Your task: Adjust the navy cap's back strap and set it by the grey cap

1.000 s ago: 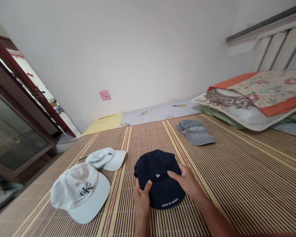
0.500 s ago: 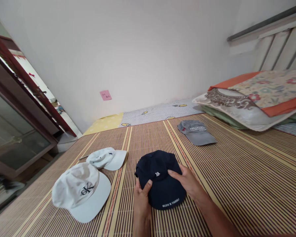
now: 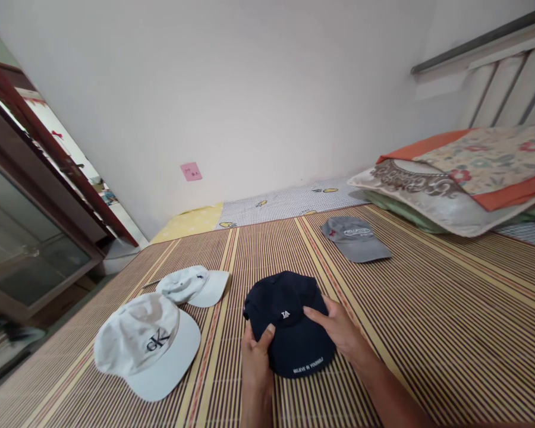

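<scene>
A navy baseball cap (image 3: pixel 289 297) with small white letters on its front and white lettering along the brim is between my hands, brim toward me. My left hand (image 3: pixel 257 353) grips its left side, thumb on top near the base of the brim. On the other side, my right hand (image 3: pixel 336 324) holds the cap with its thumb on top; the other fingers of both hands are mostly hidden. To the left lie a large white cap (image 3: pixel 138 333) with black letters and a smaller white cap (image 3: pixel 185 285) just behind it. Farther back, a grey cap (image 3: pixel 354 238) rests on the mat.
A striped bamboo mat (image 3: pixel 450 333) covers the bed. Stacked pillows (image 3: pixel 428 196) with a floral cloth (image 3: pixel 485 160) lie at the back right. A white wall (image 3: pixel 285 101) rises behind, and a glass-fronted cabinet (image 3: pixel 22 238) stands on the left.
</scene>
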